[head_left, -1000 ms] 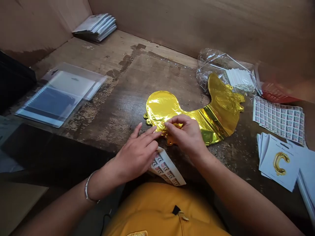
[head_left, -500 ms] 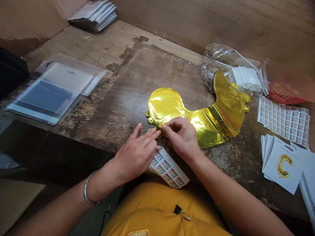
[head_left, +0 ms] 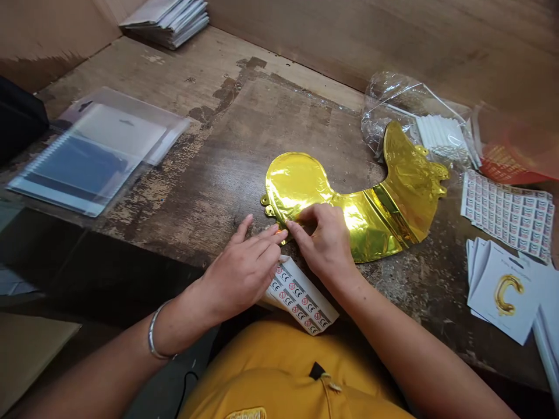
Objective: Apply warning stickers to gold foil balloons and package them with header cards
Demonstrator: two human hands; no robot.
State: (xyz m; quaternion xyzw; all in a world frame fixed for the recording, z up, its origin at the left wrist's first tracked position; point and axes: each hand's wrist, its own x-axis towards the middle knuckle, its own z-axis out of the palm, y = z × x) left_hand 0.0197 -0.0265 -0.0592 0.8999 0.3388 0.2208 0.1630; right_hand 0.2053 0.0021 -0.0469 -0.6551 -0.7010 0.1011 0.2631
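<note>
A flat gold foil balloon [head_left: 297, 177], curved like a hook, lies on the table with its small tabs at the left end. My left hand [head_left: 242, 265] rests palm down at that end, fingertips on the balloon's lower edge and the little finger spread away. A sheet of CE stickers [head_left: 301, 294] comes out from under this hand, seemingly held there; the thumb is hidden. My right hand [head_left: 325, 241] is closed at the same edge, its thumb pressed on the foil beside the left fingertips and its other fingers curled.
Clear plastic sleeves [head_left: 91, 157] lie at left, and stacked papers [head_left: 168, 23] at the back. On the right are a bag of white sticks [head_left: 441, 134], a red basket [head_left: 506, 160], sticker sheets [head_left: 509, 212] and balloon cards [head_left: 502, 291]. The table's front edge runs beneath my wrists.
My right thumb and index finger were pinched together at the balloon's edge; now the thumb presses flat on the foil. The left hand has barely moved. The whole view has shifted slightly.
</note>
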